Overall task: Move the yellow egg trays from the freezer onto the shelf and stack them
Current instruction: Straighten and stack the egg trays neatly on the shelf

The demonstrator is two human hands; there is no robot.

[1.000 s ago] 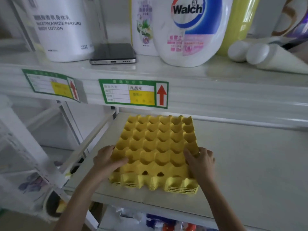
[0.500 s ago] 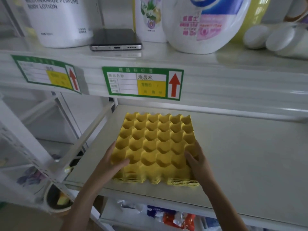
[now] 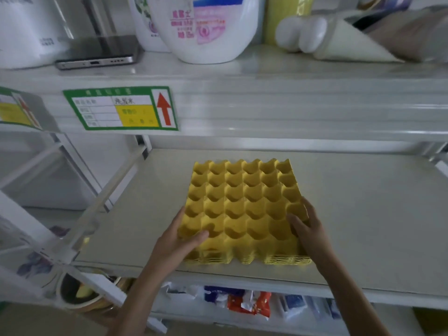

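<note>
A stack of yellow egg trays (image 3: 242, 204) lies flat on the white shelf (image 3: 363, 226), close to its front edge. My left hand (image 3: 178, 238) holds the stack's near left corner, thumb curled over the top tray and fingers along its left side. My right hand (image 3: 306, 229) grips the near right side, thumb on top and fingers down the right edge. The layered tray edges show along the front of the stack. No freezer is in view.
The shelf above carries a phone (image 3: 97, 53), large white detergent bottles (image 3: 206, 27) and white tubes (image 3: 315, 35). A green price label (image 3: 120, 109) hangs on its front edge. Colourful packets (image 3: 244, 301) lie on the shelf below. A white rack frame (image 3: 48, 238) stands at left.
The stack has slid a little deeper onto the shelf and settled flat, with both hands staying on its near corners. The camera has moved closer and tilted down.
</note>
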